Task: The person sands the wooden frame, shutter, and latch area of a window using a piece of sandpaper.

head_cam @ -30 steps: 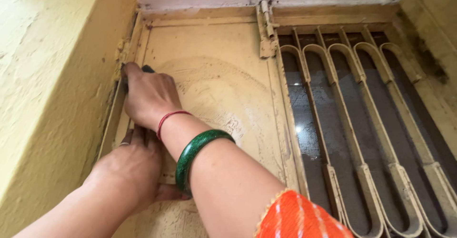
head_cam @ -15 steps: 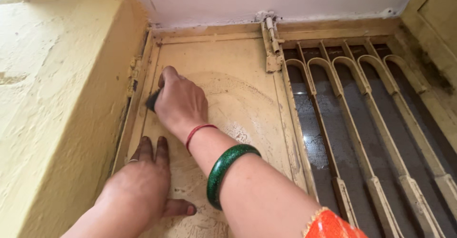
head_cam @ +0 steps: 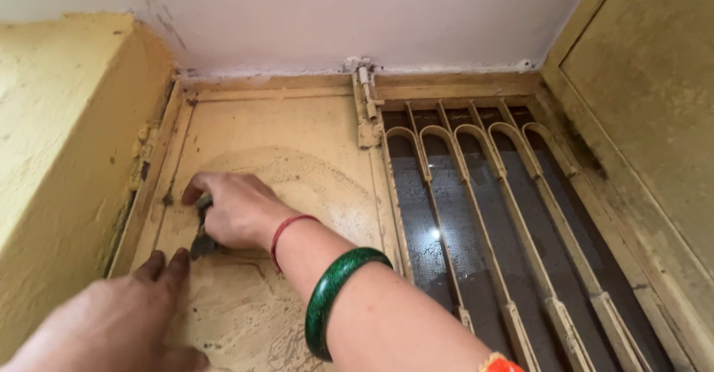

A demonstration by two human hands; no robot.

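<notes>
My left hand (head_cam: 123, 316) lies flat, fingers spread, on the near end of the yellow panel (head_cam: 312, 134). Just beyond, my right hand (head_cam: 234, 208) is clamped on a dark scrubber (head_cam: 202, 244), pressing it to the panel's left side. Grille (head_cam: 476, 216) at right.

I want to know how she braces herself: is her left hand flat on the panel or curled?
Flat: the left hand lies spread, fingers extended, on the dusty yellow metal window panel.
</notes>
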